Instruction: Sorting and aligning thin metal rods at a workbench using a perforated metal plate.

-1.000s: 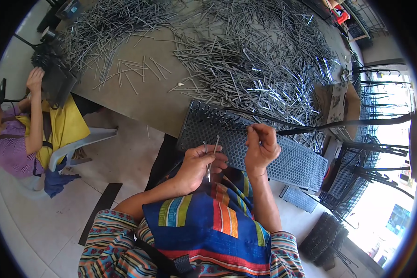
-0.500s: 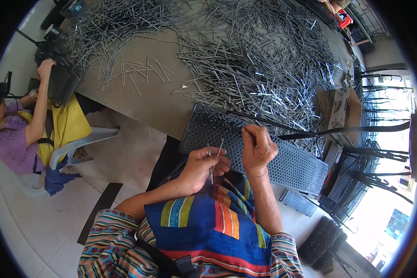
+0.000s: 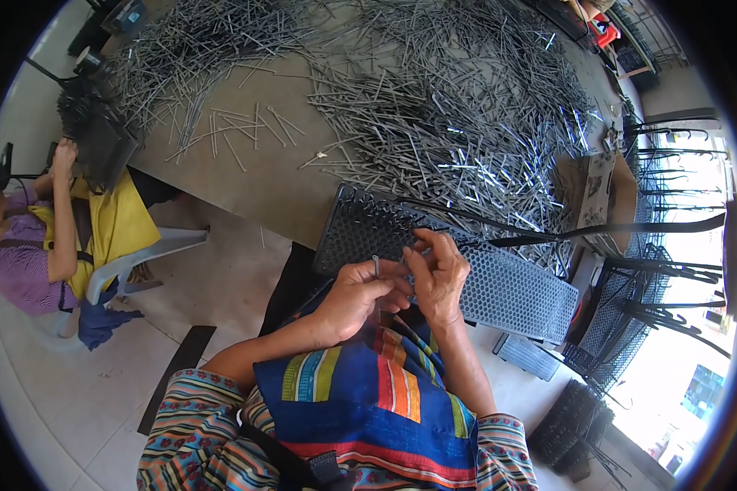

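My left hand (image 3: pixel 354 299) is closed on a thin grey metal rod (image 3: pixel 377 263), whose looped end sticks up between thumb and fingers. Close beside it, my right hand (image 3: pixel 440 277) is curled with thumb and fingers pinched near the left fingertips; anything in the pinch is hidden. Both hands are over the near left part of a dark perforated metal panel (image 3: pixel 516 290), which lies tilted at the table's corner. Small dark hook-like pieces (image 3: pixel 368 209) line its upper left end. Behind it spreads a large heap of thin metal rods (image 3: pixel 450 139).
The table (image 3: pixel 246 184) carries more rods at the far left. A person in purple (image 3: pixel 29 262) works at a dark piece on the left. Hanging mesh panels with long black handles (image 3: pixel 671 229) crowd the right, beside an open cardboard box (image 3: pixel 610 196). A bundle of dark rods (image 3: pixel 569 425) stands below.
My right hand has moved left and down to the left hand's fingertips. The rods standing up from my left hand now show only as one looped end. The other person's raised hand has come down.
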A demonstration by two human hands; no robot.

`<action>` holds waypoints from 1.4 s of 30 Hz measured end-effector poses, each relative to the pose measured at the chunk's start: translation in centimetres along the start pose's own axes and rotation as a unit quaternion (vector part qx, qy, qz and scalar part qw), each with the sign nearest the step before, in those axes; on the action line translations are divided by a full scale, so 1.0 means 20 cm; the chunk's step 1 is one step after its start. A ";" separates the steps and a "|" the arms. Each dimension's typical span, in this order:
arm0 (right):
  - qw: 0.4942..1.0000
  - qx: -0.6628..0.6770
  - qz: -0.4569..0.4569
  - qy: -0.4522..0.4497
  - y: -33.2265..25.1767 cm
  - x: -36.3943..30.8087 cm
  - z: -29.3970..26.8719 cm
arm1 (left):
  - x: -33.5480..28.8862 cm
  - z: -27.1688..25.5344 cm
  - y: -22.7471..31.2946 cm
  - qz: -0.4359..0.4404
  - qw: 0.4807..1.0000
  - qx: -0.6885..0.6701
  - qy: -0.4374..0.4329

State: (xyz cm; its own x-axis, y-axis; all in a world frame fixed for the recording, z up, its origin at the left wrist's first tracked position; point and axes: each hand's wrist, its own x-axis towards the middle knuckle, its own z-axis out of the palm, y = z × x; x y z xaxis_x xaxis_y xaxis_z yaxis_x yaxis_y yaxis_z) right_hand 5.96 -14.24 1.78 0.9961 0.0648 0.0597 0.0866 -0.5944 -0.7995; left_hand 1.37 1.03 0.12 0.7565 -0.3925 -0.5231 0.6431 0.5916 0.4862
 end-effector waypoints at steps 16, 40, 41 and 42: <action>0.976 0.081 -0.064 0.190 0.10 0.04 0.01 | 0.02 0.06 -0.01 -0.039 0.997 0.051 0.051; 0.979 0.003 -0.117 0.169 0.06 0.07 -0.02 | -0.04 -0.02 -0.01 -0.078 0.994 0.072 0.024; 0.981 -0.008 -0.115 0.154 0.05 0.07 -0.01 | -0.04 -0.03 -0.01 -0.078 0.995 0.063 0.020; 0.981 -0.008 -0.115 0.154 0.05 0.07 -0.01 | -0.04 -0.03 -0.01 -0.078 0.995 0.063 0.020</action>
State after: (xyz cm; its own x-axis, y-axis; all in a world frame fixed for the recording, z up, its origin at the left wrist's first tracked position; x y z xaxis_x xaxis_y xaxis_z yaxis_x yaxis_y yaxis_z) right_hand 7.45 -14.86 1.14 0.9077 -0.0461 0.4171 0.3066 -0.6059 -0.7341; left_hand 0.63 1.64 0.10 0.6423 -0.4434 -0.6252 0.7643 0.4311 0.4795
